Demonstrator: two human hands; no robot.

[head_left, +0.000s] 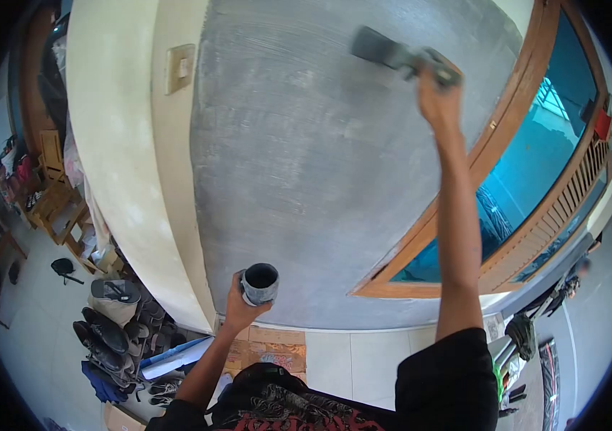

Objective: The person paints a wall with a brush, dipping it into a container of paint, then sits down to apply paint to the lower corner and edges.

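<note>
My right hand (441, 93) is raised high and closed around the handle of a wide paintbrush (381, 49), slightly smeared by motion. The brush's dark bristles point left, over the upper part of a wall (306, 165) coated in streaky grey paint. Low in front of the wall, my left hand (243, 305) grips a paint-smeared cup (260, 282) from its left side and below. The cup is upright with a dark inside, and the paint in it is hard to make out.
A cream pillar with a light switch (179, 69) borders the grey wall at left. To the right is a wooden-framed window (528, 165). Shoes (105, 337) are piled at lower left, and flattened cardboard (266, 352) lies on the tiled floor (349, 359) below.
</note>
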